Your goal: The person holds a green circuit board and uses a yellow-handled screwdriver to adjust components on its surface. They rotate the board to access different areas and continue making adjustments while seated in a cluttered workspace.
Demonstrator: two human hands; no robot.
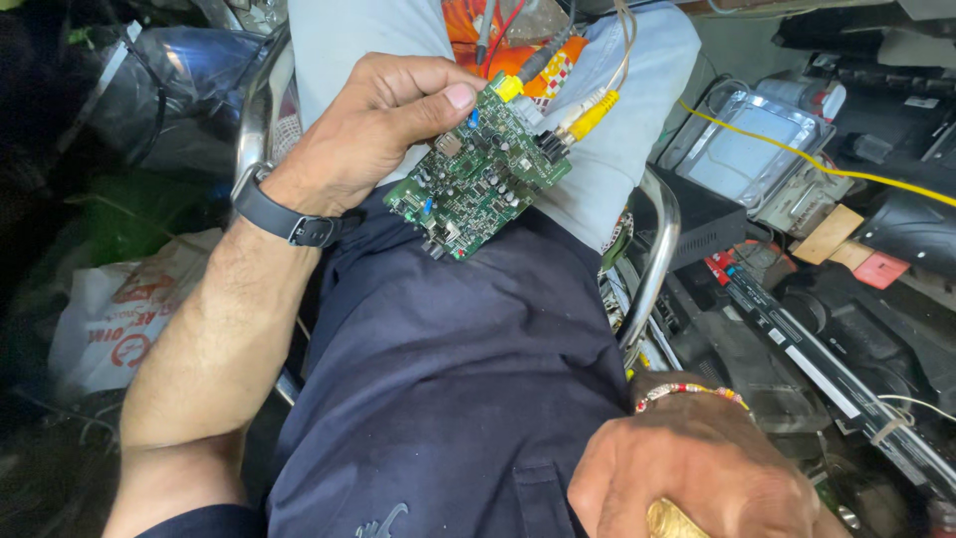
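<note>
My left hand (pixel 383 120) holds a green circuit board (pixel 478 179) by its upper edge, over my lap. The board is tilted and packed with small parts. Yellow and white plugs (pixel 588 112) with cables sit in its connectors at the upper right. A dark watch band wraps my left wrist. My right hand (pixel 697 473) rests at the lower right beside my thigh, fingers curled, with a gold ring and a beaded bracelet on it; what it holds, if anything, is hidden.
A chrome chair arm (pixel 657 259) curves at my right side. Beyond it lie black electronic boxes (pixel 846 339), a metal-cased unit (pixel 757 149) and a yellow wire (pixel 797 154). A white plastic bag (pixel 115 314) lies at the left.
</note>
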